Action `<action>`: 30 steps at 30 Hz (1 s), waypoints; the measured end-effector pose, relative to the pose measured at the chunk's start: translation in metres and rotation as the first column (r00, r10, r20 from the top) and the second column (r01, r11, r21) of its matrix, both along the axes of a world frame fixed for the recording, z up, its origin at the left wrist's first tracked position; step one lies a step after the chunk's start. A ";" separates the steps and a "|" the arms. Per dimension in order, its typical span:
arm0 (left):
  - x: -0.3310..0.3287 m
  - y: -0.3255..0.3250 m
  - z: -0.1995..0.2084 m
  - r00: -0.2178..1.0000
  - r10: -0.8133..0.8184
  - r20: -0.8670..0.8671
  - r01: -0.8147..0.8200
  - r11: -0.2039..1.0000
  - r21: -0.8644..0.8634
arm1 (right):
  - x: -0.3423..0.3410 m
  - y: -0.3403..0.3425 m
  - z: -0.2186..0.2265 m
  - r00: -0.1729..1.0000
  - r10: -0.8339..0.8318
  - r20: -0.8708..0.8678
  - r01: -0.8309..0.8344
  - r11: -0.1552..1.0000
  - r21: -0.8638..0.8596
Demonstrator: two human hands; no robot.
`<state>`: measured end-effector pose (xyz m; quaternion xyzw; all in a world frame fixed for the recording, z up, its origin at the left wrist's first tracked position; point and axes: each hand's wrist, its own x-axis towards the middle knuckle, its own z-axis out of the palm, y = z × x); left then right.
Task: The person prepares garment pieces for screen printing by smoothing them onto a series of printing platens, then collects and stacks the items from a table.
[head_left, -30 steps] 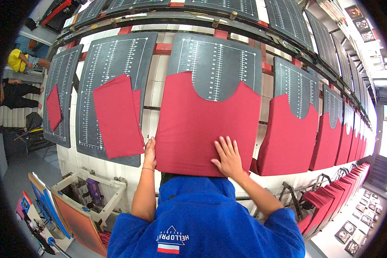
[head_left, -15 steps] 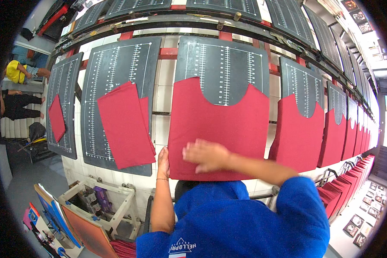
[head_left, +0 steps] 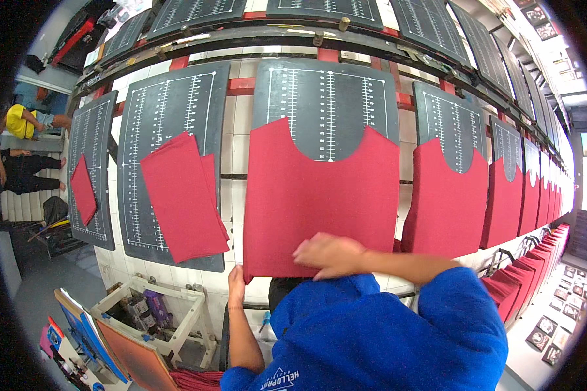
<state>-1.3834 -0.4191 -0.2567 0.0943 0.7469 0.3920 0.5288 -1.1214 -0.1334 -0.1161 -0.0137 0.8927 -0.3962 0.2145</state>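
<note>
A dark red cut garment panel with a scooped neckline lies flat on a dark grey printing board marked with white ruler scales. At the panel's near left corner my left hand has its fingers closed on the fabric edge. My right hand, slightly blurred, rests palm down with fingers stretched out over the panel's near edge. To the left, folded red panels sit on another board. A smaller folded red piece lies on the far left board.
More boards carrying red panels run off to the right. Red fabric hangs along the near right side. A metal rail crosses behind the boards. At lower left stand a pale frame cart and leaning screens. Two people are at far left.
My left hand has slid down the panel's left edge to its near corner. My right hand has moved nearer to me and right across the fabric. The view has shifted slightly.
</note>
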 end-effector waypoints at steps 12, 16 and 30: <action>0.002 -0.074 0.072 0.890 0.037 -0.454 -0.117 0.982 -0.149 | 0.092 0.090 -0.012 0.842 -0.512 -0.169 0.461 0.520 0.719; -0.027 0.001 0.120 0.740 0.046 -0.671 -0.060 0.998 0.003 | 0.097 -0.083 -0.031 0.869 -0.493 -0.053 0.409 0.653 0.637; -0.171 0.257 0.108 0.272 -0.359 -0.893 0.710 0.702 -0.066 | -0.250 -0.062 -0.034 0.225 -0.812 -0.538 0.969 0.242 0.040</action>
